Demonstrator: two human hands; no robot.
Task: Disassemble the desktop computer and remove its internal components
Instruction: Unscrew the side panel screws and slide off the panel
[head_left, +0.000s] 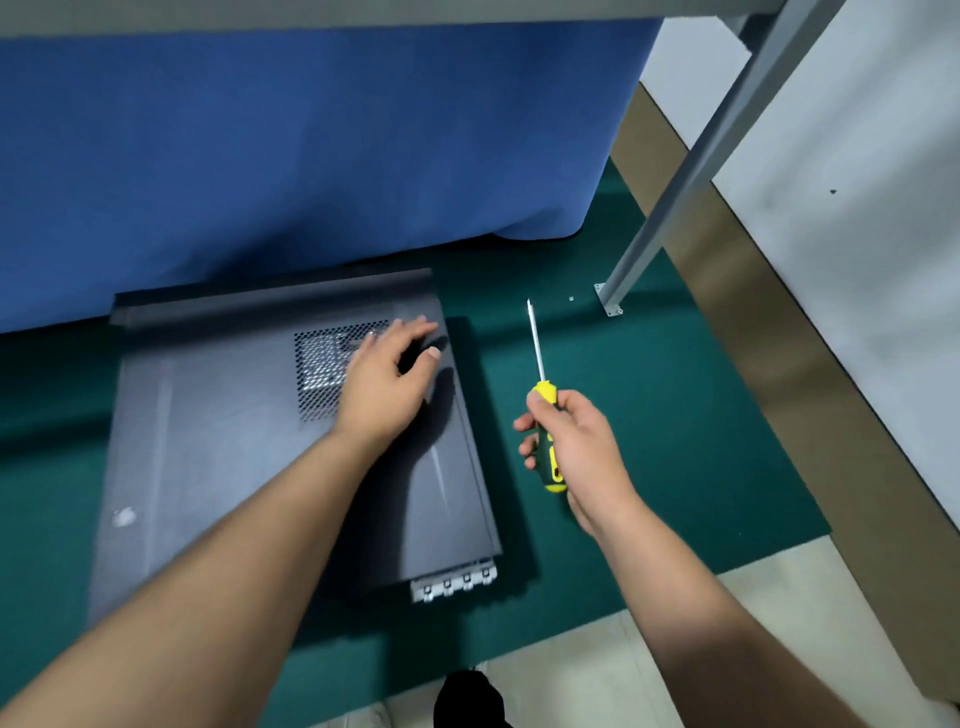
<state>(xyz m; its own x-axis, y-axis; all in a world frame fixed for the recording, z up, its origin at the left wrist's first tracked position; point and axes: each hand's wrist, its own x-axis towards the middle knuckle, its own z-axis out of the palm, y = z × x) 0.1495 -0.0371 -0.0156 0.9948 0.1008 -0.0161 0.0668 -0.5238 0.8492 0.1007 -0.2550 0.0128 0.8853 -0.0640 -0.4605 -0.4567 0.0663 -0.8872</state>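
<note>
A dark grey desktop computer case (234, 457) lies on its side on a green mat, its closed side panel facing up with a perforated vent (322, 364) near the far right. My left hand (387, 376) hovers over or rests on the panel beside the vent, fingers spread and relaxed, thumb apart. To the right of the case, my right hand (576, 447) grips the yellow and green handle of a screwdriver (543, 400), whose metal shaft points away from me above the mat. The case's rear slot brackets (454, 584) show at its near right corner.
A blue cloth (311, 156) hangs behind the case. A grey metal leg (675, 208) slants down to a bracket on the green mat (649, 415), with a small screw (571, 299) beside it. Pale floor (597, 649) lies in front, a white wall at right.
</note>
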